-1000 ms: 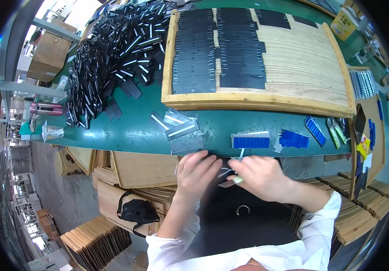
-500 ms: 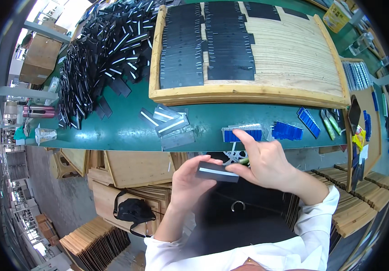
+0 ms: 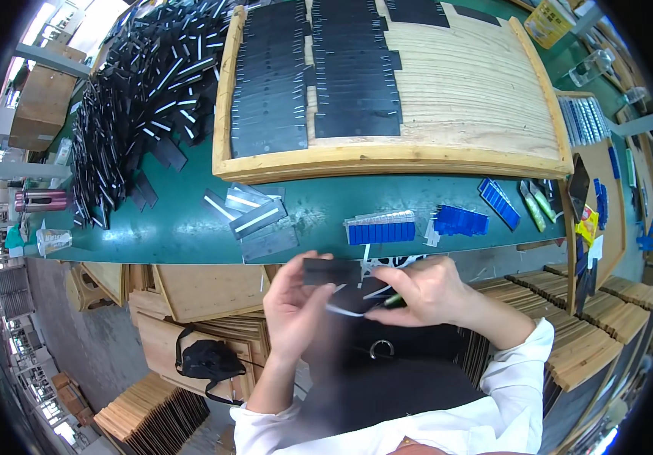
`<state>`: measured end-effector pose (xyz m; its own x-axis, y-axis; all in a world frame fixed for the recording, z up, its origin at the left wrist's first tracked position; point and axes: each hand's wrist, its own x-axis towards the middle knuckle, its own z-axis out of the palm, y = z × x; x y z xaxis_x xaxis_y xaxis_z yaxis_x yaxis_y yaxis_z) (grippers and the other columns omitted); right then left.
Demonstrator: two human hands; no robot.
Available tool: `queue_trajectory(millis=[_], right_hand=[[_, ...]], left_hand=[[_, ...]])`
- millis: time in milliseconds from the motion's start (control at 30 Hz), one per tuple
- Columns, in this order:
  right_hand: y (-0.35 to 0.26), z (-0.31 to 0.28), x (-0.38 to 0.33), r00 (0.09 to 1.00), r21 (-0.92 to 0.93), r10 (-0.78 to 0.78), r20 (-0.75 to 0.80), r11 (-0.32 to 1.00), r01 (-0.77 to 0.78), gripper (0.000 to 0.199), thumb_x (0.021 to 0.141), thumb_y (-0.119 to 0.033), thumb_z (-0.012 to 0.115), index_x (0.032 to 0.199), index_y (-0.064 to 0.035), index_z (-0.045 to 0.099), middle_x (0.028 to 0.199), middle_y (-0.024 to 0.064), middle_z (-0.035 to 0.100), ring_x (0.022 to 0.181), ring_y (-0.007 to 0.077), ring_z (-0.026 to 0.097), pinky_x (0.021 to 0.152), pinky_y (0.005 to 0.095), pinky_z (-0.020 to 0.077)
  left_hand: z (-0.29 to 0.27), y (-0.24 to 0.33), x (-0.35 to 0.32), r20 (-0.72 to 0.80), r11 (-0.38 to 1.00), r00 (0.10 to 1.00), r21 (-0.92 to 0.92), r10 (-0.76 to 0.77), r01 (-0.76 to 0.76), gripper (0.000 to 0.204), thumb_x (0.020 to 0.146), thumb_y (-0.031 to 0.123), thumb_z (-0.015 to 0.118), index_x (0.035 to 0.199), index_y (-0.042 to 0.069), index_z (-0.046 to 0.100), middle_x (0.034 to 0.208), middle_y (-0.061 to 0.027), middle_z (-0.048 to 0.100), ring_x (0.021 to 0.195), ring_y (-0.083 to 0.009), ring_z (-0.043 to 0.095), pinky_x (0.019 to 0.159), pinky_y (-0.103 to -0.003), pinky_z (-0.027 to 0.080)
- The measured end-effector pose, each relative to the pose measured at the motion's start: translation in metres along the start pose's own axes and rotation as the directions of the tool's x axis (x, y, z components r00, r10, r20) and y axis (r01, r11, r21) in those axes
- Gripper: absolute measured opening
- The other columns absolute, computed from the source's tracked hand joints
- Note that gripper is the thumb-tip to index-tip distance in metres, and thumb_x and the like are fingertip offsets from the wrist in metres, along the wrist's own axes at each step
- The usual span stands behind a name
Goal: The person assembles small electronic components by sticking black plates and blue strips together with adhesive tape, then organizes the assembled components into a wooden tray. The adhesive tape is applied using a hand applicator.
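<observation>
Since half a second ago, the black piece (image 3: 330, 271) has been raised and tilted in the left hand (image 3: 292, 307), and the white strip (image 3: 345, 311), then seen lying along its face, is now seen curving below it. The right index finger has been lowered from its raised pose.

The left end of the piece is gripped by the left hand, with the thumb set below and the fingers curled behind; the left forearm is held nearly upright. By the right hand (image 3: 425, 292), a green handle (image 3: 394, 300) is held under bent fingers, and the strip's right end is met by the thumb tip; whether it is pinched cannot be told. The right forearm is slanted inward. Both hands are held just off the near edge of the green table (image 3: 319, 201).
</observation>
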<state>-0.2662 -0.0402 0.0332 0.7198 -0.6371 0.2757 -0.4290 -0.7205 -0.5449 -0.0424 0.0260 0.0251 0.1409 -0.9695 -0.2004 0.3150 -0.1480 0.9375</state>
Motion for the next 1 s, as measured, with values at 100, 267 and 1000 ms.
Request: queue_trajectory(millis=[100, 267, 1000], right_hand=[[0.022, -0.006, 0.007, 0.992, -0.083, -0.086, -0.090, 0.993, 0.078, 0.027, 0.066, -0.016, 0.077, 0.089, -0.0106, 0.063, 0.082, 0.0019, 0.061, 0.072, 0.0203, 0.056, 0.061, 0.0323, 0.0422], [0.041, -0.007, 0.010, 0.958, -0.093, 0.014, -0.287, 0.995, -0.042, 0.037, 0.067, -0.019, 0.082, 0.100, -0.0114, 0.067, 0.107, -0.0020, 0.069, 0.085, 0.0194, 0.057, 0.073, 0.0326, 0.0409], [0.017, -0.005, 0.002, 0.864, -0.082, -0.243, -0.441, 0.969, 0.231, 0.047, 0.068, -0.017, 0.082, 0.110, -0.0091, 0.063, 0.107, 0.0014, 0.072, 0.077, 0.0155, 0.052, 0.075, 0.0316, 0.0360]], left_hand=[[-0.008, 0.002, 0.002, -0.021, 1.000, 0.999, -0.011, 0.029, -0.029, 0.051, 0.083, -0.018, 0.059, 0.130, -0.003, 0.046, 0.126, -0.0172, 0.059, 0.109, -0.0195, 0.062, 0.093, -0.031, 0.052], [-0.010, -0.003, 0.004, 0.009, 0.999, 0.999, -0.022, 0.046, -0.046, 0.051, 0.083, -0.016, 0.061, 0.130, -0.002, 0.046, 0.126, -0.0177, 0.059, 0.107, -0.0199, 0.063, 0.090, -0.030, 0.054], [0.012, -0.005, 0.001, 0.077, 0.998, 0.996, -0.025, -0.047, 0.049, 0.068, 0.079, -0.019, 0.064, 0.137, 0.004, 0.037, 0.126, -0.0193, 0.055, 0.112, -0.0220, 0.059, 0.092, -0.033, 0.054]])
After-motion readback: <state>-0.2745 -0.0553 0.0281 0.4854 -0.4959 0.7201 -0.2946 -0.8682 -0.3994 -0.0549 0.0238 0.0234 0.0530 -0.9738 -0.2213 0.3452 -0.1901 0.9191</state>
